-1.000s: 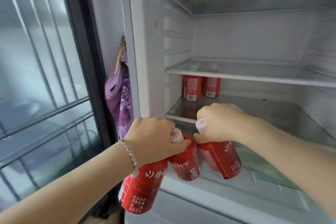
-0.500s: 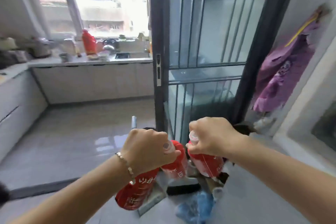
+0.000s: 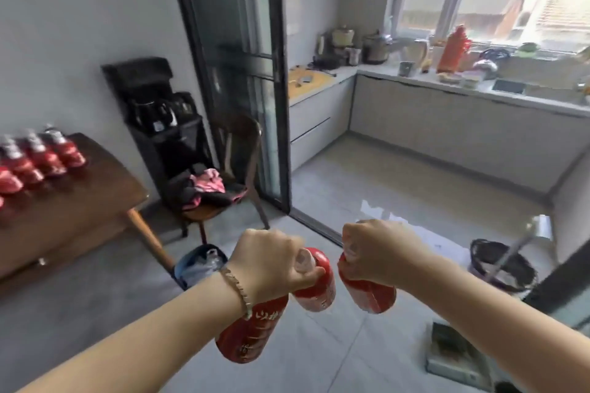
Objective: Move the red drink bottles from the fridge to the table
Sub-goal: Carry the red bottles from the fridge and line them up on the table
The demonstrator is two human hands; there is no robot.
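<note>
My left hand (image 3: pixel 271 265) grips two red drink bottles by their necks: one (image 3: pixel 252 332) hangs below my wrist, the other (image 3: pixel 317 284) hangs to its right. A third red bottle (image 3: pixel 367 292) hangs from my right hand (image 3: pixel 380 249), which holds it at the neck. All three dangle over the grey floor. At the far left stands the brown wooden table (image 3: pixel 73 210), with several red bottles (image 3: pixel 41 158) standing in a row on it. The fridge is out of view.
A wooden chair (image 3: pixel 223 188) piled with clothes and a black water dispenser (image 3: pixel 156 124) stand right of the table. A blue bin (image 3: pixel 199 262) sits on the floor before me. A dark sliding door frame (image 3: pixel 281 105) opens onto the kitchen. A black basin (image 3: pixel 501 265) lies at right.
I have turned away from the fridge, leftward past the sliding door, until the table came into view. Both hands kept their grip on the bottles throughout.
</note>
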